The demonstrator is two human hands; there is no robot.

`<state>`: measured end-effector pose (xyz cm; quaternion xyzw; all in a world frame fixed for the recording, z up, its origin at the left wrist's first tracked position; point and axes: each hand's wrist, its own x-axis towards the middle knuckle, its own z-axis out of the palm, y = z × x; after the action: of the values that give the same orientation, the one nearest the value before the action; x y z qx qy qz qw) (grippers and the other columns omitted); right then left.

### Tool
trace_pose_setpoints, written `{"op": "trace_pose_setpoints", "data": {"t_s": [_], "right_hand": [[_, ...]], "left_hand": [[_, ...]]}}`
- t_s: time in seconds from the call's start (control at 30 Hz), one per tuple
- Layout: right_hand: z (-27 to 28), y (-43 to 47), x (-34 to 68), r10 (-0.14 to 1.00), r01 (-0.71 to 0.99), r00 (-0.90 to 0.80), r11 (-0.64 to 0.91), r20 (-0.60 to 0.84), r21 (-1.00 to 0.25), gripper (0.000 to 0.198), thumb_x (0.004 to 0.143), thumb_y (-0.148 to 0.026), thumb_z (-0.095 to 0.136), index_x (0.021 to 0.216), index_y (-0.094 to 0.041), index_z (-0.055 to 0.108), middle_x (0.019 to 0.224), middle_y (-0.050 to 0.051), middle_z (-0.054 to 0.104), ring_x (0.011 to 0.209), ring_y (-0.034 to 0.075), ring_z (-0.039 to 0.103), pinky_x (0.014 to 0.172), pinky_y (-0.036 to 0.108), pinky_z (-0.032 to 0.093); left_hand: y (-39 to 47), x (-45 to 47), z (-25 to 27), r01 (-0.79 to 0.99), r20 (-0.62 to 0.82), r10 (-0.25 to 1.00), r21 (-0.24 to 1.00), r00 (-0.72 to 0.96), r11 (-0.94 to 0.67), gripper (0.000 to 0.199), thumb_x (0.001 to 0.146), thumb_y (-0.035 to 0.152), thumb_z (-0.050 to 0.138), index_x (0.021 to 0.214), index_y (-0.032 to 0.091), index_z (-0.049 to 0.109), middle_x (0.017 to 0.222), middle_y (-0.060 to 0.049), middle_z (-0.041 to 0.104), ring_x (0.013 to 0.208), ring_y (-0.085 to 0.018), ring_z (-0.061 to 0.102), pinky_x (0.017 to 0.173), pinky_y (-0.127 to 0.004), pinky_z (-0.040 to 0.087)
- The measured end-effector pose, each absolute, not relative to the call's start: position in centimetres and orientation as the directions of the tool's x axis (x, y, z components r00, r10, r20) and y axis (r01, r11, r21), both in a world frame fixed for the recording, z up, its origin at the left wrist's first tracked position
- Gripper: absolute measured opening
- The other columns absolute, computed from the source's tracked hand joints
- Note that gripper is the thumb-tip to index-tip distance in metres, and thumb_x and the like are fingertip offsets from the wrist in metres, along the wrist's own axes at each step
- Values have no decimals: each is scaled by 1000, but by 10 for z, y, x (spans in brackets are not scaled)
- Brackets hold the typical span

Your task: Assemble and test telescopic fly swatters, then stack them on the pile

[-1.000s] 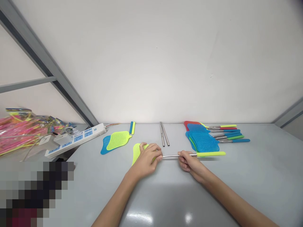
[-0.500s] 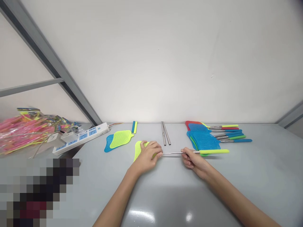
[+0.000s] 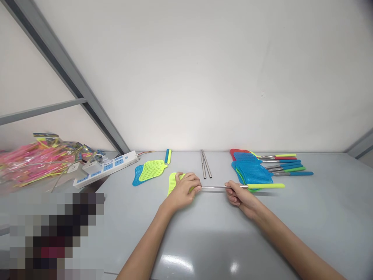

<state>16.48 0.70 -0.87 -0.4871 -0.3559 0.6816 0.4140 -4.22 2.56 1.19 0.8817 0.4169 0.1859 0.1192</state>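
Note:
A yellow-green fly swatter (image 3: 173, 182) with a metal telescopic rod lies across the front of my hands. My left hand (image 3: 185, 190) is closed around the neck of its perforated head, covering most of it. My right hand (image 3: 238, 195) pinches the rod near the yellow grip, which points to the right. Between my hands part of the thin rod is bare. To the right, beyond my right hand, lies a pile of finished-looking swatters (image 3: 256, 174) with blue, red and green heads. Two metal rods (image 3: 206, 165) rest behind my hands.
Loose blue and yellow swatter heads (image 3: 151, 171) overlap at the left, with two grip sleeves (image 3: 168, 156) behind them. Farther left are a white power strip (image 3: 109, 168) with plugs and a heap of bagged pink and yellow items (image 3: 37, 159). A wall (image 3: 204, 77) stands behind the table.
The whole view has shifted slightly, so things sit a little farther right. My hands keep the same hold on the swatter, with no clear movement relative to the table.

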Motion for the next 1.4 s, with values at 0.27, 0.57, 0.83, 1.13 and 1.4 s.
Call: {"op": "trace_pose_setpoints", "data": {"t_s": [0.27, 0.57, 0.83, 1.13, 1.4], "right_hand": [[-11, 8, 165, 915, -218, -171, -397, -365, -891, 26, 67, -28, 46, 49, -17, 31, 46, -7, 25, 37, 3, 20, 36, 20, 10], [-10, 9, 167, 912, -225, -156, -406, -378, -886, 26, 65, -27, 47, 49, -17, 30, 46, -7, 25, 35, 3, 21, 35, 20, 10], [-8, 9, 170, 918, -230, -150, -393, -366, -890, 25, 65, -27, 47, 49, -17, 30, 47, -7, 26, 35, 2, 22, 35, 20, 10], [-7, 10, 173, 916, -221, -144, -398, -374, -890, 21, 65, -26, 46, 52, -17, 33, 49, -6, 29, 36, 2, 22, 35, 20, 10], [-1, 11, 178, 904, -231, -147, -426, -401, -875, 22, 65, -26, 47, 51, -17, 33, 47, -7, 28, 34, 2, 21, 35, 19, 9]], "left_hand": [[26, -42, 10, 691, 229, 779, 364, 584, -625, 18, 79, 16, 35, 67, 19, 47, 77, 3, 54, 83, -13, 45, 89, -41, 13], [26, -45, 8, 712, 218, 802, 371, 557, -596, 19, 79, 20, 35, 68, 20, 50, 80, 1, 55, 86, -15, 45, 89, -42, 13], [27, -48, 9, 719, 215, 805, 364, 553, -592, 20, 80, 20, 35, 68, 20, 51, 82, 2, 54, 87, -14, 45, 89, -41, 13], [27, -49, 10, 722, 201, 806, 362, 557, -589, 19, 80, 19, 34, 68, 20, 49, 80, 2, 54, 87, -14, 45, 88, -40, 13], [29, -52, 7, 723, 195, 809, 368, 555, -585, 19, 81, 21, 35, 69, 20, 50, 82, 3, 53, 87, -13, 45, 86, -38, 14]]}}
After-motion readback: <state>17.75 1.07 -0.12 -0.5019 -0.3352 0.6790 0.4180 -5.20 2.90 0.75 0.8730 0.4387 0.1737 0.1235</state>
